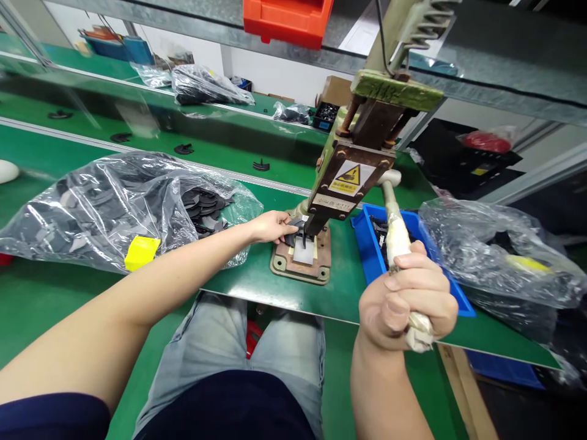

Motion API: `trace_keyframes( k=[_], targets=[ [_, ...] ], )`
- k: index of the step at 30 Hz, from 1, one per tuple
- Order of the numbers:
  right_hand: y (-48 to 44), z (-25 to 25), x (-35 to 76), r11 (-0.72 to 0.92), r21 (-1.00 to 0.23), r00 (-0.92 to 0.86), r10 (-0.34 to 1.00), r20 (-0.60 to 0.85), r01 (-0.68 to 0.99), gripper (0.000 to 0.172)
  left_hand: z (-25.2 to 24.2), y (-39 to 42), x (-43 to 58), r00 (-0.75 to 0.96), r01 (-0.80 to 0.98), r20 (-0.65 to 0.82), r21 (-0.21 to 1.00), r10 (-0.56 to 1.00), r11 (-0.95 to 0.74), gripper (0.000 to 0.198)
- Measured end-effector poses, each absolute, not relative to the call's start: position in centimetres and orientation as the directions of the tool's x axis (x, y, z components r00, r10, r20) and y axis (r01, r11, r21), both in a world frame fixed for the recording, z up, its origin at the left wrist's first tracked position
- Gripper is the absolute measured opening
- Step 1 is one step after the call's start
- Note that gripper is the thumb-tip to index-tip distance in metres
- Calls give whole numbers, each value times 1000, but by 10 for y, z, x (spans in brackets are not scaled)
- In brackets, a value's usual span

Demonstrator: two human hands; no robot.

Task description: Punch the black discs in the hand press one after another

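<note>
A hand press (355, 156) with a yellow warning label stands on a metal base plate (287, 264) at the front edge of the green bench. My right hand (406, 300) is closed round the press lever (395, 231), which is wrapped in pale tape. Reaching under the press head, my left hand (271, 226) pinches a small black part (296, 232) on the base, beside a white block (304, 252).
A clear plastic bag (114, 205) of black parts with a yellow tag lies at the left. A blue tray (367, 241) of black parts sits right of the press, another plastic bag (495, 256) beyond it. Loose black parts lie on the green conveyor (220, 143) behind. An orange bin (287, 21) hangs overhead.
</note>
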State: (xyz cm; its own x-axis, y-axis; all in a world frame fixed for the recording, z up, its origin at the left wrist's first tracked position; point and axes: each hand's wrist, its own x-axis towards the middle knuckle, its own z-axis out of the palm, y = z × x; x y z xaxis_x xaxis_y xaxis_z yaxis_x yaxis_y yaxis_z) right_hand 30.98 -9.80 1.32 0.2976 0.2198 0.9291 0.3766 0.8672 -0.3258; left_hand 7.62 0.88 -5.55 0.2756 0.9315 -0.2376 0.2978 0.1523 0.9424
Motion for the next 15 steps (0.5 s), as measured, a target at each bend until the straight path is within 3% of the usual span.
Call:
trace_keyframes(
  k=[10,15],
  targets=[
    [-97,10,310,868,-311,292,205,934,387,41,-46,19,79,281,326,-454,874,845,361,30],
    [-91,39,312,936,-238,246,175,953,258,26,-42,17,82,266,334,-564,815,782,474,25]
  ],
)
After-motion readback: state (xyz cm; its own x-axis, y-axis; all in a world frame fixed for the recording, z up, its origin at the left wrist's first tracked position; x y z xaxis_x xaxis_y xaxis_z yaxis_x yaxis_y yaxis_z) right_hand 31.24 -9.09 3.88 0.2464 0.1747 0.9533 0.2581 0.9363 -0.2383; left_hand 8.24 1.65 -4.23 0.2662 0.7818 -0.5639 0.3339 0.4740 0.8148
